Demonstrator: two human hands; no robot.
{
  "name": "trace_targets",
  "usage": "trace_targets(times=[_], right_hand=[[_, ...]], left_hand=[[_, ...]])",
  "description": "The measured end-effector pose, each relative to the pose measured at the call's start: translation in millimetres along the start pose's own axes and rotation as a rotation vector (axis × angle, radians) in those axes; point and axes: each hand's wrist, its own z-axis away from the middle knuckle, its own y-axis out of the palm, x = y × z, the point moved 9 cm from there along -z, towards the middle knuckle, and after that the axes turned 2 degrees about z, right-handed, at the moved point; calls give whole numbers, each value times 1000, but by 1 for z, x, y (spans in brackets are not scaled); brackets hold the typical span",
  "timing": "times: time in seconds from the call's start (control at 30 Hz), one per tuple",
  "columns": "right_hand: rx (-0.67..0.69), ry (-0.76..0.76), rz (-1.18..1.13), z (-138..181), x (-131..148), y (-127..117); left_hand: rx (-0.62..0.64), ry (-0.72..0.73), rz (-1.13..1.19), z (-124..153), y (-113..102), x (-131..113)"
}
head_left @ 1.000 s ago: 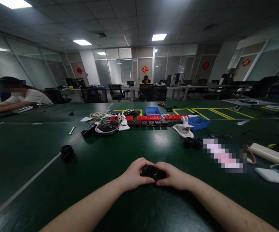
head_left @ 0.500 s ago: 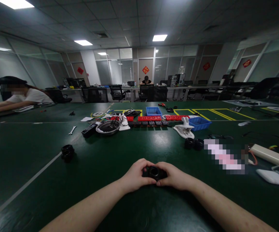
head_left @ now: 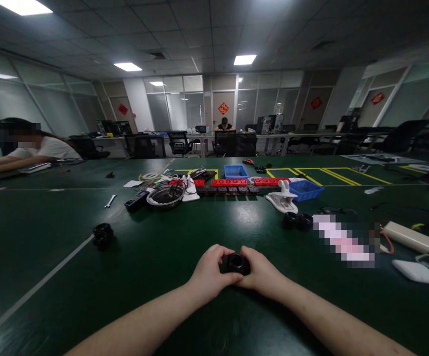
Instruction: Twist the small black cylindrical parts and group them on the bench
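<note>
Between my hands is a glossy black round part (head_left: 237, 263) with a hole in its top, on or just above the green table (head_left: 155, 316); its exact kind is unclear. My left hand (head_left: 210, 272) curls around the part's left side, fingertips at the rim and thumb along the near side, with a gap before the palm. Pressed against the right side is my right hand (head_left: 261, 269), fingers closed around it. Similar black parts lie nearby: one stack (head_left: 103, 236) on the left and a pair (head_left: 298, 221) on the right.
Further back are a metal bowl (head_left: 165, 197), red socket strips (head_left: 229, 182), white clamp-like stands (head_left: 283, 198) and blue bins (head_left: 306, 190). A wrench (head_left: 111, 201) lies left. A beige block (head_left: 409, 236) and a white case (head_left: 416, 272) lie right. A person (head_left: 47, 148) leans on the table's left end.
My left hand has shifted its hold, leaving a gap between palm and part. My right hand has moved slightly left around it. Less of the part's dark width shows now.
</note>
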Motion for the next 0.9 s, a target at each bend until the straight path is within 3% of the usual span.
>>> trace_targets(times=[0.17,0.3,0.5,0.7,0.9], right_hand=[[-86,27,93,1,3,-1],[-68,4,108,3,6,-2],[62,-176,-33,6,16,-6],[239,-185,-205,5,9,-2],[290,-257,-171,7,15,-3]], left_hand=[[-48,-45,-35,1,-2,3],[-14,-8,-20,-2,-2,3],[150,135,43,-6,3,-4],[238,177,78,-4,8,-7],[276,188,97,-4,11,-6]])
